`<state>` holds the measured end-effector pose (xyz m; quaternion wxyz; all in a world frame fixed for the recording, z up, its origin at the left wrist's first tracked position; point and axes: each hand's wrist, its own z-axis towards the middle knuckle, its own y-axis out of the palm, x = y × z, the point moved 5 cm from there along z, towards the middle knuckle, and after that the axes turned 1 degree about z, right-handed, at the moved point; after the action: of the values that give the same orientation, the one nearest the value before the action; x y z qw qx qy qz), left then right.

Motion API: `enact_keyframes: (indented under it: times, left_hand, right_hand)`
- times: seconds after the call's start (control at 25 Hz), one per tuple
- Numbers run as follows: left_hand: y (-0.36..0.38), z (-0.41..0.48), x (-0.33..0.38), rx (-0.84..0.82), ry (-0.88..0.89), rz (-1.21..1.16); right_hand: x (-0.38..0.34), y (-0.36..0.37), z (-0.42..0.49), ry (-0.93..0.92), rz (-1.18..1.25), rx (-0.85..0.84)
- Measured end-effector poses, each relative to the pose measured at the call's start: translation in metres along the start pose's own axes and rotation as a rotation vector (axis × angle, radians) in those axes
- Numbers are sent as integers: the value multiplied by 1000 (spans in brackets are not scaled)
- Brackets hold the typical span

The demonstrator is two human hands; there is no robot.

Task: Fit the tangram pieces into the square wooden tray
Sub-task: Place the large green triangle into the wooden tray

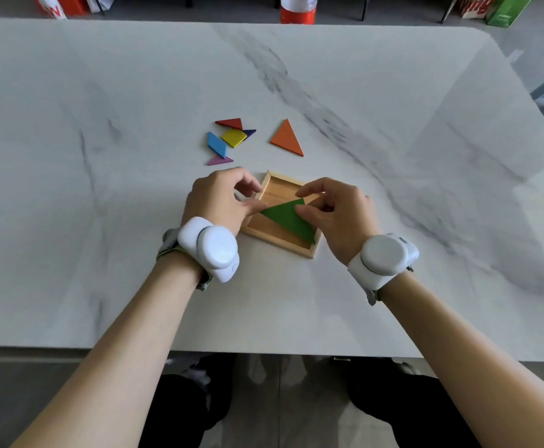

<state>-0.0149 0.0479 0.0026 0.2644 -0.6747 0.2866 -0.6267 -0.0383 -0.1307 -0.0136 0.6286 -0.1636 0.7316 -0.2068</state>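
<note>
Both hands are down at the square wooden tray (269, 179), which sits on the white marbled bench (102, 286) just below the middle of the frame. A big green triangle (288, 219) lies in the tray, long edge running from its left side to the lower right corner. The right hand (338, 215) has a narrow grip on it, thumb and fingers pinching the triangle's upper right point. The left hand (219, 197) rests at the tray's left edge, thumb tip touching the triangle's left point; its other fingers are curled, grip loose and holding nothing.

The other pieces lie on the bench above the tray, clear of it: an orange triangle (287, 139) alone, and to its left a cluster of red triangle (231, 123), yellow square (233, 137), dark purple triangle (250, 133), blue parallelogram (217, 144) and pink triangle (219, 161).

Each wrist wears a white device (214, 248).
</note>
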Motion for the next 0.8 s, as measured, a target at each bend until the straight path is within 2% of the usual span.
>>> enact_keyframes:
  times: [0.04, 0.2, 0.4, 0.52, 0.68, 0.8]
  left_hand:
    - [-1, 1, -3, 10, -15, 45]
    - [10, 3, -9, -118, -8, 98]
    - [11, 8, -9, -108, -7, 129]
    - [13, 7, -8, -128, -12, 136]
    - [12, 8, -10, -153, -31, 145]
    - [12, 9, -10, -157, -36, 138]
  right_hand:
    - [1, 1, 0, 3, -16, -2]
    - [1, 9, 0, -16, -127, -53]
    - [-2, 16, 1, -97, -272, -37]
    - [-4, 21, 2, -124, -348, -82]
    - [-3, 18, 3, -133, -347, -105]
    - [-3, 10, 2, -97, -240, -57]
